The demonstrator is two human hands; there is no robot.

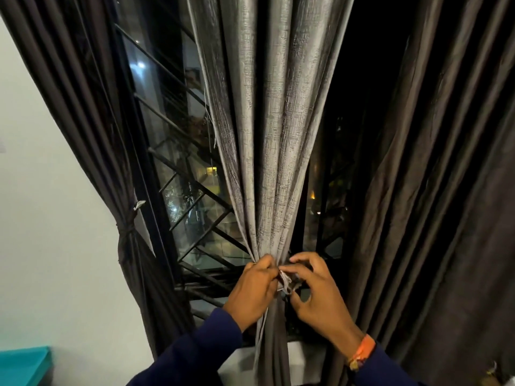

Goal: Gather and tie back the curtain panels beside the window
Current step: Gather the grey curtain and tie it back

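A grey textured curtain panel (267, 129) hangs in the middle of the window, gathered into a narrow bunch at waist height. A thin pale tie-back string (284, 282) runs around the bunch. My left hand (252, 291) pinches the string's end on the left of the bunch, fingers curled. To the right of the bunch, my right hand (317, 293) pinches the other end with thumb and fingertips. At the far left, a dark curtain panel (92, 112) is bound with a dark tie (126, 229). Another dark panel (446, 190) hangs loose on the right.
Behind the curtains is a dark window with a black metal grille (192, 207) and night lights outside. A white wall (41, 218) is at the left, a teal object (25, 366) at the bottom left, a white sill (301, 360) below.
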